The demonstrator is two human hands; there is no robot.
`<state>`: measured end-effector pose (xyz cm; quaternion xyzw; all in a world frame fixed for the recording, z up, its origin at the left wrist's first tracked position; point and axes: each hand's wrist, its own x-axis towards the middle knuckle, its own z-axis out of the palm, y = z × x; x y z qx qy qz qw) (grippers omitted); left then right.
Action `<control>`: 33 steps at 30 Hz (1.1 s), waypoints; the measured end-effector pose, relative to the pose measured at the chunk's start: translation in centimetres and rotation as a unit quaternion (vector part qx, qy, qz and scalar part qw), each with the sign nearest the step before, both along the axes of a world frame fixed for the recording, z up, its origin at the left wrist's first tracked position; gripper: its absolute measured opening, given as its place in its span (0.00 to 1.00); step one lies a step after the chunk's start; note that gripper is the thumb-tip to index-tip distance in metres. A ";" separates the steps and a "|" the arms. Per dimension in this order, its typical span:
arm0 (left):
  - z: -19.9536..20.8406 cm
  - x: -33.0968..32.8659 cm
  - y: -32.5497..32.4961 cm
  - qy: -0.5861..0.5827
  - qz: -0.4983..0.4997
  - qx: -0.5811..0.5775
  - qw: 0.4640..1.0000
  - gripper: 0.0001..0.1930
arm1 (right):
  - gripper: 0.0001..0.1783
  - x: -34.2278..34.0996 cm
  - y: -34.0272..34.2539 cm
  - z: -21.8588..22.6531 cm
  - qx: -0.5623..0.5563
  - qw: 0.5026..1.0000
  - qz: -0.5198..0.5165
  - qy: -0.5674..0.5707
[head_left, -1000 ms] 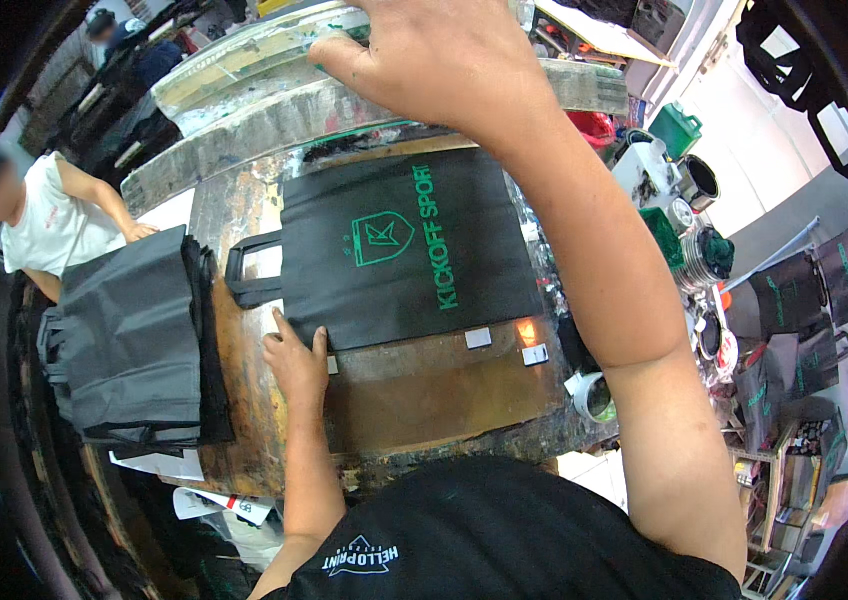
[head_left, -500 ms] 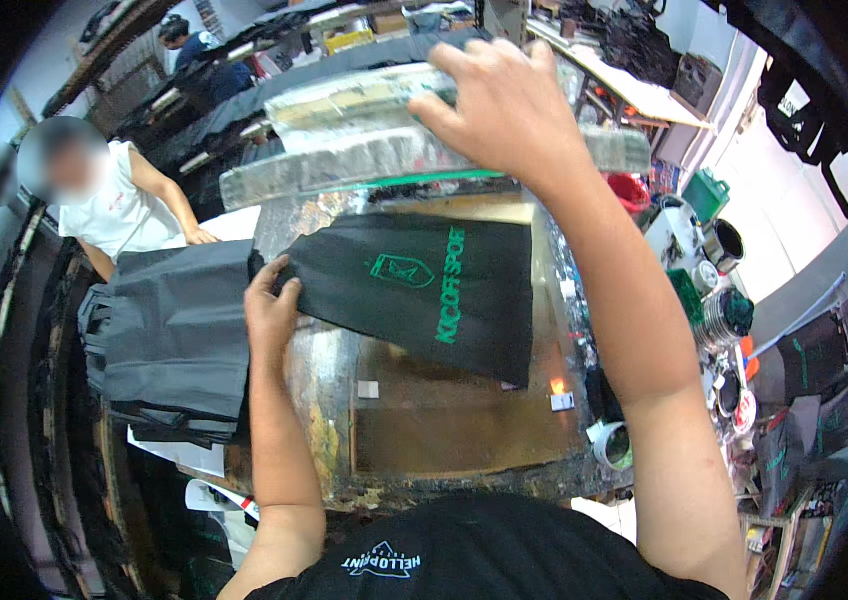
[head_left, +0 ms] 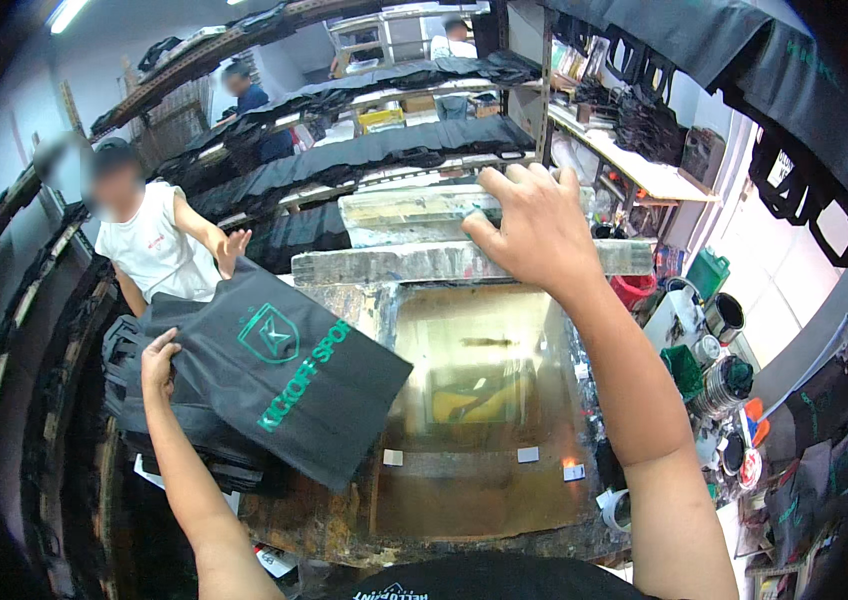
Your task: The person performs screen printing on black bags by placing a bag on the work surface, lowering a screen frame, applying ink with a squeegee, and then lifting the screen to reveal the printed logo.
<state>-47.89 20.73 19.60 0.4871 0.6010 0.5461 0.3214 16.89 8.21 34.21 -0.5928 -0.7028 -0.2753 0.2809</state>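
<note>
The black printed bag (head_left: 289, 390) slants across the left of the work area, its left end at the fingers of the left hand (head_left: 158, 368) and its body reaching away from them to the right. The thumb and forefinger of that hand are drawn close together on the bag's left edge, pinching it; the other fingers are partly hidden. From this grip the green emblem and lettering lie to the right of the fingertips, and the far corner hangs near the left side of the glossy printing board (head_left: 484, 490). Beneath the bag is a stack of black bags (head_left: 234, 455). The right hand (head_left: 536, 222) is well apart from the printed bag, over the raised frame (head_left: 374, 264) beyond the board; its thumb stands wide of the bent fingers, and whether they close on the frame I cannot tell. On the board are three small pale tabs (head_left: 393, 457), set apart from one another near the front. A co-worker in a white sleeveless top (head_left: 159, 243) stands past the stack, one open hand raised just beside the bag's upper edge; contact there is unclear. Cans (head_left: 724, 316) and a green container (head_left: 709, 272) stand to the right.
</note>
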 end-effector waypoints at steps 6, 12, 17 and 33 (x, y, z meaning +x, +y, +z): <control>-2.0 -4.1 -0.4 -0.087 0.000 0.006 0.996 0.25 | 0.27 -0.6 -0.3 0.5 -0.033 0.999 -0.010 0.007; -0.3 1.6 0.7 -0.093 -0.054 0.072 0.992 0.26 | 0.26 0.1 0.0 -0.2 -0.021 1.000 -0.010 -0.001; 3.5 1.3 -1.0 -0.113 -0.086 0.103 0.984 0.26 | 0.26 0.0 -0.1 -0.2 0.005 1.000 0.005 -0.003; -6.1 6.8 -20.2 0.620 -0.037 -0.037 0.783 0.38 | 0.26 0.2 -0.2 -0.3 -0.024 1.000 -0.005 -0.003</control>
